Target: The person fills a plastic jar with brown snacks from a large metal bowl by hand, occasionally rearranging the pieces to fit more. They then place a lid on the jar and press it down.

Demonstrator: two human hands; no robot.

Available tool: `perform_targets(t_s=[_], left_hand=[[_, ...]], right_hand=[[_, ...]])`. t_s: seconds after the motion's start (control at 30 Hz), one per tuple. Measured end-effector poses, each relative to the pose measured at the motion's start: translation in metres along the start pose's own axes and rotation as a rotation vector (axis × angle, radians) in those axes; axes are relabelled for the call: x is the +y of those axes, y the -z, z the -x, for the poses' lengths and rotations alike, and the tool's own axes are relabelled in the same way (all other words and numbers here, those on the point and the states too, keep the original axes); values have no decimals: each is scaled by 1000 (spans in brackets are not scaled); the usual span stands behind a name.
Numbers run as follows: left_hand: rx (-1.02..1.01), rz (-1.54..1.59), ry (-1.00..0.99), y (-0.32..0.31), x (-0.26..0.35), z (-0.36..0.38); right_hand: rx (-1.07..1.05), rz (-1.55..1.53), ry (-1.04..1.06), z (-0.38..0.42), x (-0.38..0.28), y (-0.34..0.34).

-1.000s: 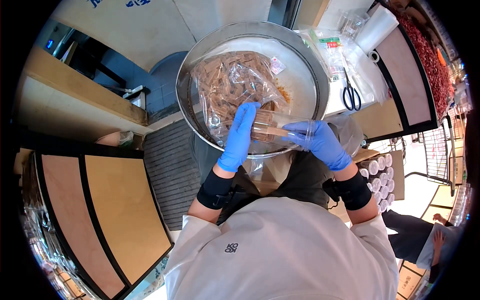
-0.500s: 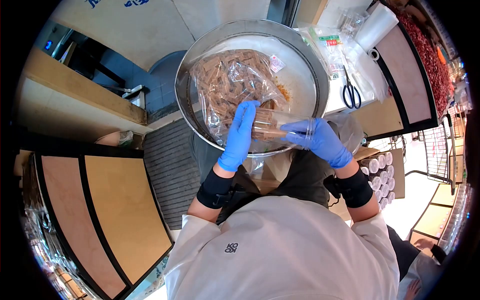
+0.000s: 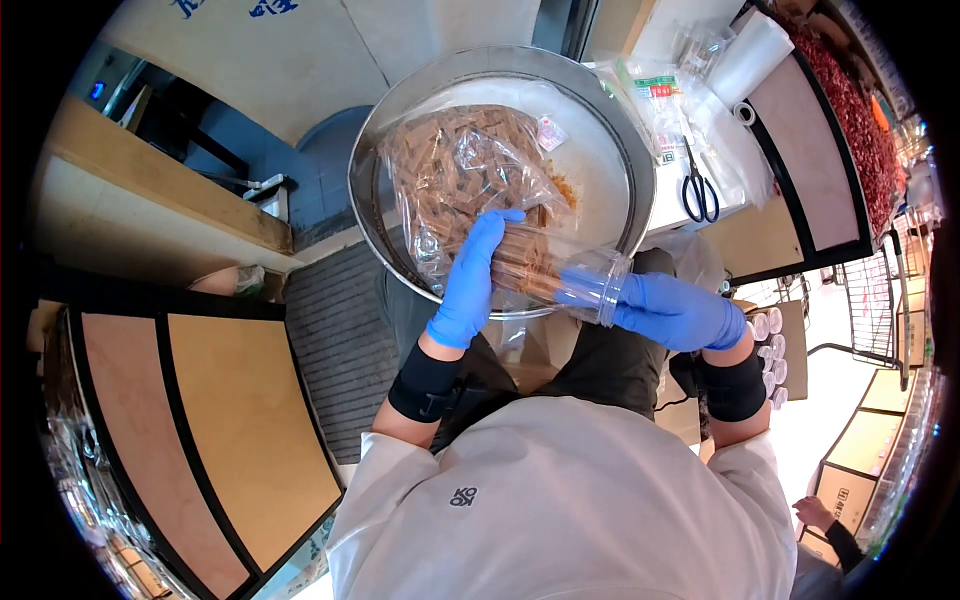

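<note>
A clear plastic jar [image 3: 530, 265] lies sideways over the near rim of a round metal pan [image 3: 640, 170], with brown flat pieces inside it. My left hand [image 3: 470, 285], in a blue glove, is wrapped round the jar's closed end. The fingers of my right hand [image 3: 670, 308], also gloved in blue, reach through the jar's mouth toward the pieces; whether they grip any is unclear through the plastic. A clear bag [image 3: 465, 170] full of brown pieces rests in the pan, just beyond my left hand.
Black-handled scissors [image 3: 699, 192] and plastic bags [image 3: 655, 100] lie on a white surface at the right, by a plastic roll [image 3: 755, 55]. Lidded jars [image 3: 770, 350] stand below my right wrist. Another person's hand [image 3: 815, 512] shows at lower right.
My right hand has moved right and slightly down, its fingers stretched further along inside the jar. The jar's mouth has tipped a little lower. The other person's arm has shifted.
</note>
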State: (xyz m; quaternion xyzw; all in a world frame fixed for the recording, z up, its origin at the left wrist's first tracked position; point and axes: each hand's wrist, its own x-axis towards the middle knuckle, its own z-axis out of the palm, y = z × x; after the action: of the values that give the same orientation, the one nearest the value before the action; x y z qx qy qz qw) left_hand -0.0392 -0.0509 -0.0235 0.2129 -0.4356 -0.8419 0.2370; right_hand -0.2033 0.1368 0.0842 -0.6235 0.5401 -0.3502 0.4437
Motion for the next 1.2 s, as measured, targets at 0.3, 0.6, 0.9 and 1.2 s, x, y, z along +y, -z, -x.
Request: perform_targets(t_s=[0.3, 0.6, 0.9, 1.2], left_hand=[[6, 66, -54, -4, 0, 1], [72, 52, -156, -3, -4, -1], [113, 1, -285, -2, -9, 2], [83, -8, -301, -4, -6, 3]], right_hand=[[87, 190, -144, 1, -1, 6], [355, -342, -462, -7, -31, 10], [203, -689, -194, 7, -4, 9], [170, -835, -444, -9, -16, 8]])
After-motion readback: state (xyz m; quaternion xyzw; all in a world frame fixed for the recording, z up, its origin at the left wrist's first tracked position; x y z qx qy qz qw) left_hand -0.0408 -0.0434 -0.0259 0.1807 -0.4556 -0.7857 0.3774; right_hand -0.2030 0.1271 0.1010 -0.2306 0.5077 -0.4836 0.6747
